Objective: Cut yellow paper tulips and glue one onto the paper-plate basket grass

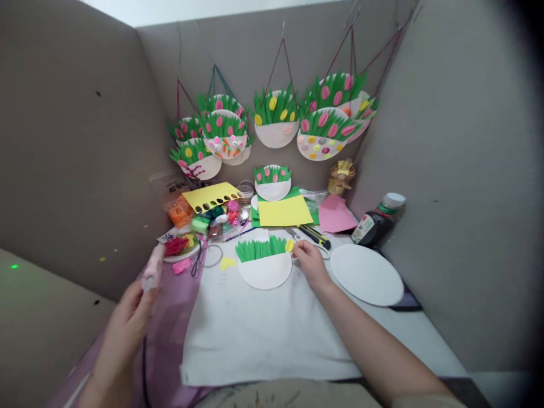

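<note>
My left hand (130, 311) is closed around the handle of a pink glue gun (153, 269), held up at the left. With its fingertips, my right hand (312, 260) pinches a small yellow paper oval (289, 245). That oval sits against the right end of the green paper grass (261, 248), which rises from a white paper-plate pocket (264, 272) lying on the white cloth. Whether the oval is stuck there I cannot tell. Left of the pocket lie small yellow paper cut-outs (228, 263).
Finished plate baskets hang on the back wall, one (276, 122) in the middle. Yellow paper (285, 211), pink paper (337, 214), a box cutter (315, 236) and scissors lie behind the work. A white plate (366, 275) and a dark bottle (378, 220) are at right.
</note>
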Demonstrator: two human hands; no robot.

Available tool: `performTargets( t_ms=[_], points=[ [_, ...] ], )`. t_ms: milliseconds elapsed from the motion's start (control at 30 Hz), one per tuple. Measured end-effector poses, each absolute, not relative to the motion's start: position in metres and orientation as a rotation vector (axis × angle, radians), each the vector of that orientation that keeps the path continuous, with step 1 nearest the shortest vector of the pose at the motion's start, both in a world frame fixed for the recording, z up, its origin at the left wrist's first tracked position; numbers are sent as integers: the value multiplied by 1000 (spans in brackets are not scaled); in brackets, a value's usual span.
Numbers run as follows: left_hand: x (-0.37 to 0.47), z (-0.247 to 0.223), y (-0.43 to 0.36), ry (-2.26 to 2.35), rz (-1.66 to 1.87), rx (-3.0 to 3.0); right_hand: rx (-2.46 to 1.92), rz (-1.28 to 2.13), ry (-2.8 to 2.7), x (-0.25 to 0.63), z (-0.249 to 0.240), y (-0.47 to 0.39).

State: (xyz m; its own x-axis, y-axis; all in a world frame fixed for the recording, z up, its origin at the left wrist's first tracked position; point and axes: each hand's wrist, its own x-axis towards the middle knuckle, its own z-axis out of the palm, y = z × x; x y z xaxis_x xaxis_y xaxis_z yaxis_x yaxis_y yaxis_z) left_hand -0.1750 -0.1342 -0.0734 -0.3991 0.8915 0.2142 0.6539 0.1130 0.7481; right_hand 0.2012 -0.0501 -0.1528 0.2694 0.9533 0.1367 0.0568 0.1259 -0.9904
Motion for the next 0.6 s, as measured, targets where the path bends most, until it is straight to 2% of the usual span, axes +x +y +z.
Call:
performTargets(
  t_ms=[100,200,400,600],
  points=[
    [-108,-71,-115,1297,1374,1009,-1164,973,-1032,198,-151,-50],
    [-53,-74,-94,849,1223,785,-1053,1107,-946,194,-148,-51],
    [-20,-94,-64,596,909,739,-721,1578,-652,188,-140,-52],
    [-18,-113,-63,481,721,758,-454,1784,-644,189,-143,-53]
  ],
)
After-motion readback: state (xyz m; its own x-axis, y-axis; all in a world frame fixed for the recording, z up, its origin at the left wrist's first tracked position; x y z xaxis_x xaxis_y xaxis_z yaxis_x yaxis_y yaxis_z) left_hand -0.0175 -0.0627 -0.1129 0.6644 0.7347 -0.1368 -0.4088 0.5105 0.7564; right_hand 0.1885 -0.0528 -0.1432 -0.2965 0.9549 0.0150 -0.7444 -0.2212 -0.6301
